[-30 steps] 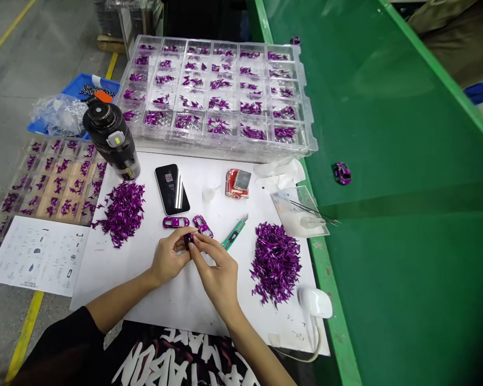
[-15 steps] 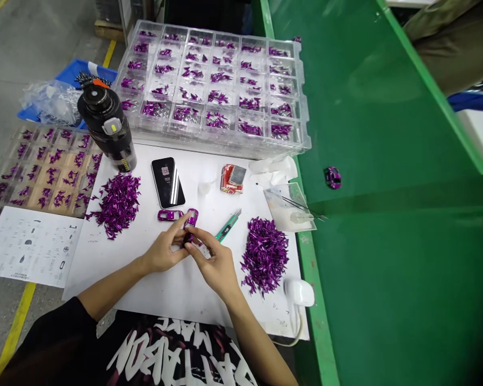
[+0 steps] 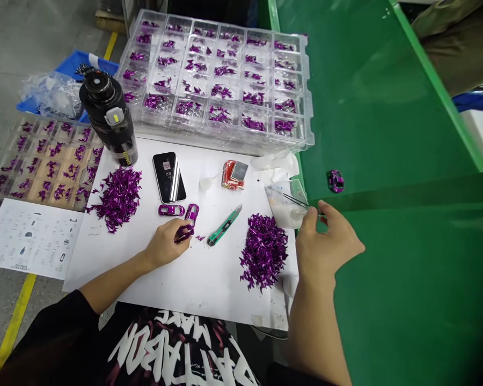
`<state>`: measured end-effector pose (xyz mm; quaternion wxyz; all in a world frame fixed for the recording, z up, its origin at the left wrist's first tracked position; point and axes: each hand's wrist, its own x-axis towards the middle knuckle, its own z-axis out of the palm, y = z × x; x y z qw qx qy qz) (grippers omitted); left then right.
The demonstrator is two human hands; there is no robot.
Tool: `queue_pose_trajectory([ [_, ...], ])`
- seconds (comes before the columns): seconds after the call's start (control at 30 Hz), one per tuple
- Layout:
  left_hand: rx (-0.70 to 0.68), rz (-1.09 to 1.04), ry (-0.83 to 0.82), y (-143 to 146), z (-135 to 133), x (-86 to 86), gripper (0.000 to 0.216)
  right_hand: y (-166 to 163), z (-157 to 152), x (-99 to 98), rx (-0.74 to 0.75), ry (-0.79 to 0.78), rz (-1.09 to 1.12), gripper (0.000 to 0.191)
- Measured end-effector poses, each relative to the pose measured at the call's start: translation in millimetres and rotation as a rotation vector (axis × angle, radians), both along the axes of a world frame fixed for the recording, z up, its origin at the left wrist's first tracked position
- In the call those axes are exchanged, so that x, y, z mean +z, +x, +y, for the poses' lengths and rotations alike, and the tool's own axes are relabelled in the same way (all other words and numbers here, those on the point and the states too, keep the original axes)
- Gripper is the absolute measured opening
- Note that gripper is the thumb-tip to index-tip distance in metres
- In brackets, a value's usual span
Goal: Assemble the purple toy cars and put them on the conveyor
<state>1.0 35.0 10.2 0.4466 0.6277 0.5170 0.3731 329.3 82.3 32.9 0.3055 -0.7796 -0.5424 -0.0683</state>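
The left hand (image 3: 166,244) rests low on a white paper sheet (image 3: 116,279), its grip curled and clamped on a small glossy purple toy-car body (image 3: 184,234); the right hand (image 3: 326,241) reaches out over the green bench (image 3: 402,279), fingertips (image 3: 320,207) at the ends of thin black metal tweezers (image 3: 295,200); whether that grip is closed, I cannot tell.

The left hand (image 3: 165,244) can slide over the white sheet (image 3: 193,289) on the near side. Going right, a green box cutter (image 3: 224,228) and a big purple pile (image 3: 263,252) stand in the way. Going far, a phone (image 3: 169,179) and a clear tray (image 3: 225,140) block it. The right hand (image 3: 326,246) has wide green bench (image 3: 406,300) beside it.
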Motion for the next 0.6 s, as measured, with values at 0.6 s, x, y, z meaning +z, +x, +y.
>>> queue_pose_trajectory([
  [0.6,-0.031,0.162,0.156,4,4,-18.0,0.033,-113,-18,19.7,0.208,0.514,0.421,0.019],
])
